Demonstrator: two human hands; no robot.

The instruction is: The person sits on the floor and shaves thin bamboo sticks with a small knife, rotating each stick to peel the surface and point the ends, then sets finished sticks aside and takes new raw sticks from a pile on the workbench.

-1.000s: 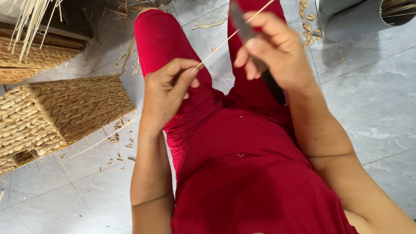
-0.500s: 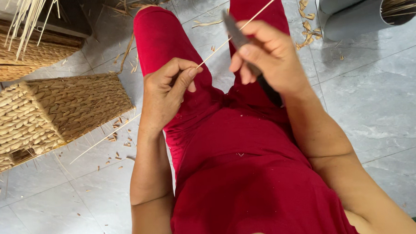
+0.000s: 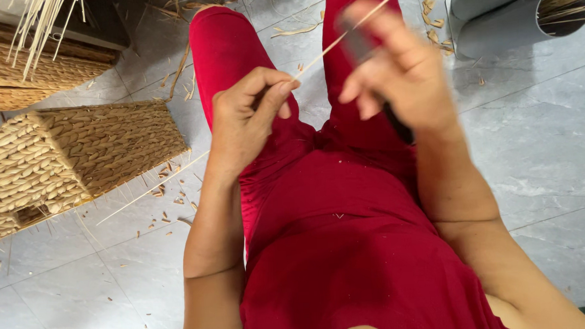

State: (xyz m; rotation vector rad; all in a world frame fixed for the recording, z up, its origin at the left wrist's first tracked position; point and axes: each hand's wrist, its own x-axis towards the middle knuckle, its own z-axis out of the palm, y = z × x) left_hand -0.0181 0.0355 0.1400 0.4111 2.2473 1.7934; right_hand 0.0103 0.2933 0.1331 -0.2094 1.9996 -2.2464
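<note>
A long thin reed strip [image 3: 340, 44] runs slantwise over the red-trousered knees. The left hand [image 3: 248, 117] pinches it tight between thumb and curled fingers. The right hand [image 3: 393, 68] is blurry, fingers closed around a dark blade [image 3: 358, 42] touching the strip. A woven basket [image 3: 75, 161] sits nearby on the grey tile floor [image 3: 541, 147].

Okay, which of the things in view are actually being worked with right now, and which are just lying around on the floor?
In hand:
- thin pale strip, pinched by the left hand
- dark blade, blurred, gripped in the right hand against the strip

Lying about:
- woven basket on its side
- second woven basket behind it
- scattered shavings on the tile floor
- grey tubes holding reeds
</note>
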